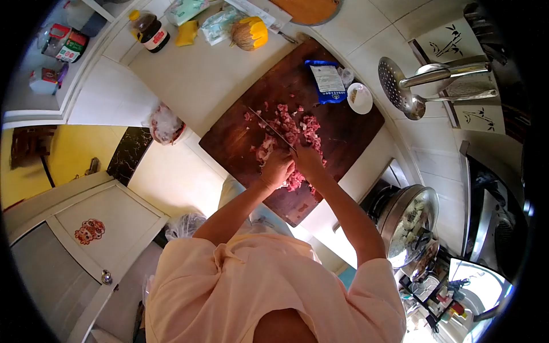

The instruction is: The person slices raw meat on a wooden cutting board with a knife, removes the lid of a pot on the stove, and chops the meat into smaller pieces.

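On a dark wooden cutting board point(349, 140) lies a spread of chopped red meat point(289, 123) with pale bits of fat. My right hand point(309, 162) is closed around the handle of a knife point(269, 126), whose thin blade slants across the meat toward the far left. Beside it, my left hand point(278, 168) has its fingers curled down on meat close to the blade; its fingertips are partly hidden. More small pieces lie under and between both hands.
A blue packet point(327, 82) and a small white bowl point(359, 98) sit at the board's far right. Behind the board stand a sauce bottle point(150, 31) and a yellow brush-like item point(250, 34). A lidded pan point(410, 223) is on the right; skimmers point(394, 83) hang on the wall.
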`<move>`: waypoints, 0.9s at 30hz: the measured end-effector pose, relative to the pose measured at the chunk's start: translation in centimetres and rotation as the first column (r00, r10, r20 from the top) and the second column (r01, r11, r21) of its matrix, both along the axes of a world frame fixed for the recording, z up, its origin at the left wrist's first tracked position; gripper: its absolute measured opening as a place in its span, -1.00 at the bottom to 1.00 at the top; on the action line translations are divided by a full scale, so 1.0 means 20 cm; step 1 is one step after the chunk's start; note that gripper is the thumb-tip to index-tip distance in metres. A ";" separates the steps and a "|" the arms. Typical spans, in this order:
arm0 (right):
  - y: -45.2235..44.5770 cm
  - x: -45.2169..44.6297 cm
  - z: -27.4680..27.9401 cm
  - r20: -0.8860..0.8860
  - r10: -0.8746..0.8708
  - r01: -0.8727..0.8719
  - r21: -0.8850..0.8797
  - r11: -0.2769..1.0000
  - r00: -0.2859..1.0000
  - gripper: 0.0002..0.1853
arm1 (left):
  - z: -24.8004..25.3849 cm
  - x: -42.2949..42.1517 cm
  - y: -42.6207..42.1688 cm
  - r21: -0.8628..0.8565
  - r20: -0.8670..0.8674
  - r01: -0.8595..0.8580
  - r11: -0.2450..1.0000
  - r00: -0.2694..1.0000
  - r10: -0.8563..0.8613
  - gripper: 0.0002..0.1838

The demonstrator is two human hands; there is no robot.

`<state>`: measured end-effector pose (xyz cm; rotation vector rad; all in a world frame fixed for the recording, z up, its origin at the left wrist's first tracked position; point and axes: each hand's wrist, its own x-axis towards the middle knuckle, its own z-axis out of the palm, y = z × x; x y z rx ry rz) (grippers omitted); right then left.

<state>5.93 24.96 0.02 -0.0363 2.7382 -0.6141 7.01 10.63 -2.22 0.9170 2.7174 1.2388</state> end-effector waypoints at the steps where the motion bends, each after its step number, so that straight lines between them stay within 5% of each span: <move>1: -0.02 -0.06 -0.01 -0.017 0.028 -0.028 -0.013 1.000 0.999 -0.69 | -0.02 0.00 -0.01 0.057 -0.052 -0.008 0.998 0.999 0.011 -0.79; 7: 0.02 -0.09 0.06 0.036 0.064 -0.062 -0.037 0.997 0.997 -0.67 | -0.01 -0.04 -0.11 0.323 -0.167 -0.191 0.927 0.953 0.254 -0.81; 8: 0.04 -0.06 0.05 -0.063 0.106 -0.109 -0.035 0.993 0.992 -0.62 | 0.01 -0.06 -0.14 0.262 -0.157 -0.242 0.934 0.944 0.289 -0.82; 11: 0.07 -0.08 0.03 0.007 0.154 -0.154 -0.017 0.988 0.988 -0.61 | -0.09 -0.15 -0.12 0.198 -0.116 -0.218 0.956 0.963 0.243 -0.82; 17: 0.07 -0.07 0.32 0.015 -0.015 0.016 -0.078 0.997 1.000 -0.62 | -0.19 -0.16 -0.15 0.195 -0.131 -0.155 0.969 0.974 0.183 -0.78; 23: 0.12 0.01 0.18 0.149 0.094 -0.111 0.110 0.988 0.984 -0.66 | -0.15 -0.16 -0.14 0.206 -0.104 -0.184 0.961 0.972 0.208 -0.79; 27: 0.03 -0.06 0.12 0.058 0.066 -0.065 -0.027 0.998 0.996 -0.68 | -0.14 -0.18 -0.15 0.129 -0.167 -0.160 0.979 0.969 0.180 -0.79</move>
